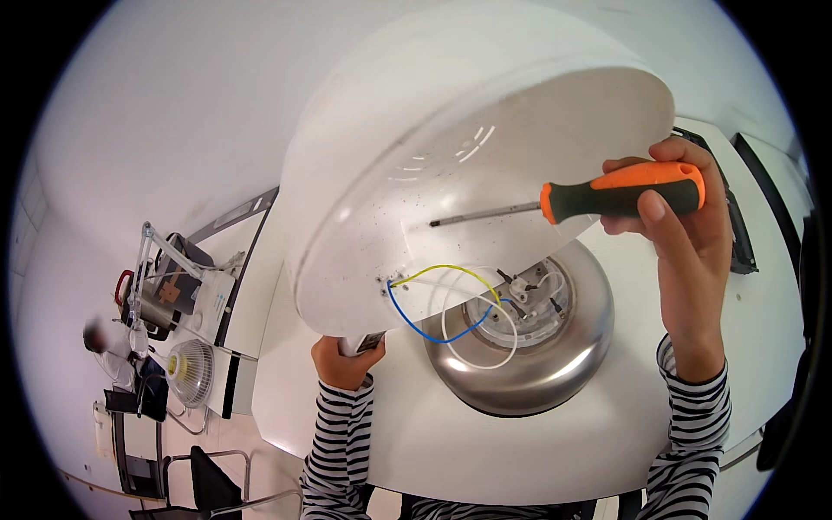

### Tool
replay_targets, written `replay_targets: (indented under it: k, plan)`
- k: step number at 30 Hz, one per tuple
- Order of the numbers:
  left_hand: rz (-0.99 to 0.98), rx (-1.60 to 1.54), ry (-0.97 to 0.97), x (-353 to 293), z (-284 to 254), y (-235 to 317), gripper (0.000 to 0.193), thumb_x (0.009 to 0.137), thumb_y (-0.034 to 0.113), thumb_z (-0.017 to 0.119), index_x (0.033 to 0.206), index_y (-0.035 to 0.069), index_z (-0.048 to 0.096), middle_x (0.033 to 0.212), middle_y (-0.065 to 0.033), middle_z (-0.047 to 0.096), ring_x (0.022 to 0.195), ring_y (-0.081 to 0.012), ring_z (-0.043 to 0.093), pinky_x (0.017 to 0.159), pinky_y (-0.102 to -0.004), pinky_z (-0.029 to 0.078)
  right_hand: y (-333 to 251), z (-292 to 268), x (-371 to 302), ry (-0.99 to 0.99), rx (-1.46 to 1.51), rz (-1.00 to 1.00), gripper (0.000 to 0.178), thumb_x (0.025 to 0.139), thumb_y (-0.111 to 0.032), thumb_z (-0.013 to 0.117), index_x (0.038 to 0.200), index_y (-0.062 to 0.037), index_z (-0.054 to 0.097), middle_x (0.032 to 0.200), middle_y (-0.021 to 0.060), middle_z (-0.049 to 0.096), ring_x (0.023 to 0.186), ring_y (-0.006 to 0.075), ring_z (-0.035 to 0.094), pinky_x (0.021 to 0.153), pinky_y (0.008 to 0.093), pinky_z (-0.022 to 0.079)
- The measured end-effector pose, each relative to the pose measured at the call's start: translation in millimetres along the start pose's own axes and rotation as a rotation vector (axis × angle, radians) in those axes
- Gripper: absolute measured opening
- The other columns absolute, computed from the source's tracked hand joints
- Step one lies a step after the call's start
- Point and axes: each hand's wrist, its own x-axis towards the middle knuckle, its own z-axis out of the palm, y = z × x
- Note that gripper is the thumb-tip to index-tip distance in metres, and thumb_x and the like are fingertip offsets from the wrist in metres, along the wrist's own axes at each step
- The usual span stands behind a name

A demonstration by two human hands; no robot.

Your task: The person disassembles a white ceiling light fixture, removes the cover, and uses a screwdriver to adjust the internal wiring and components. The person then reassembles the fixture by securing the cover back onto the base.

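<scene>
In my right hand (698, 234) is a screwdriver (628, 192) with an orange and dark green handle. Its shaft points left across the mouth of a large white housing (555, 130), the tip apparently in front of the inner wall. My left hand (345, 362) is closed round a small white protruding part (360, 344) at the housing's lower edge, keeping the housing tilted up. Below it sits a round brushed-steel base (529, 390) with terminals and connectors in its middle. Blue (416, 322), yellow-green and white wires link the base to the housing.
A white table (416, 459) carries the base. Behind my right hand lies a black tray-like object (741, 225). To the left, another table holds a clear-caged fan (191, 373), a steel pot (156, 308) and a lamp arm. A person (113, 355) and a black chair (212, 481) are farther left.
</scene>
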Motion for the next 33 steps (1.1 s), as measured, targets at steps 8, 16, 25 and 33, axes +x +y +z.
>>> replay_targets:
  k: [8,16,25,33]
  plan:
    - [-0.062,-0.05,-0.021,1,-1,1,0.042,0.055,0.012,0.073,0.091,-0.001,0.054,0.073,-0.0127,0.062,0.064,-0.0241,0.063,0.058,-0.0278,0.05,4,-2,1,-0.043,-0.008,0.02,0.035,0.08,-0.017,0.054,0.109,-0.0018,0.041,0.097,0.0176,0.057,0.078,0.0195,0.06,0.07,0.0284,0.049]
    - [-0.065,-0.022,-0.042,0,-1,-1,0.044,0.056,0.012,0.073,0.093,0.0,0.052,0.073,-0.0119,0.062,0.064,-0.022,0.062,0.058,-0.0268,0.049,-3,-1,-1,-0.103,-0.013,0.033,0.037,0.08,-0.018,0.055,0.109,-0.0009,0.041,0.096,0.0176,0.057,0.079,0.0194,0.06,0.068,0.0275,0.05]
    - [-0.021,0.003,-0.004,0,1,-2,0.045,0.054,0.014,0.073,0.092,0.001,0.053,0.067,-0.0108,0.06,0.057,-0.0233,0.06,0.051,-0.0272,0.048,-12,22,21,-0.087,-0.021,-0.043,0.041,0.08,-0.019,0.056,0.114,-0.0012,0.041,0.086,0.015,0.059,0.064,0.0128,0.057,0.059,0.0226,0.047]
    - [0.022,0.0,0.015,0,2,-3,0.045,0.054,0.014,0.073,0.092,0.001,0.053,0.066,-0.0103,0.06,0.056,-0.0228,0.06,0.051,-0.0273,0.048,9,45,11,-0.099,0.199,0.081,0.039,0.083,-0.017,0.051,0.117,-0.0028,0.038,0.087,0.0142,0.058,0.065,0.0131,0.057,0.063,0.0255,0.047]
